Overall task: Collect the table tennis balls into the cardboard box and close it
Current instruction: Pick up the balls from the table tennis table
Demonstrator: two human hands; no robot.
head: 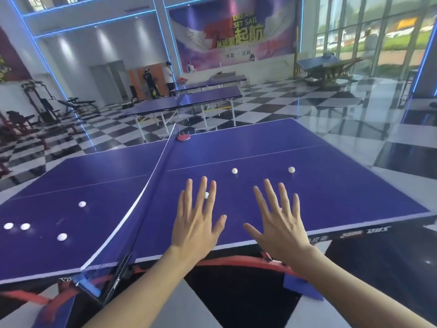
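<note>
White table tennis balls lie scattered on the blue table (331, 190). Two balls (234, 171) (291, 169) sit on the right half beyond my fingers. Another ball (206, 195) peeks out between the fingers of my left hand (197, 218). Several more balls lie left of the net, among them one (82, 204) farther in and one (62, 237) close to the near edge. My left hand and my right hand (279, 221) hover flat above the right half, fingers spread, holding nothing. No cardboard box is in view.
The net (142, 197) runs across the table from its clamp (115, 275) at the near edge. A red paddle (184, 137) lies at the far end of the net. More tables (189, 102) and people stand behind on the checkered floor.
</note>
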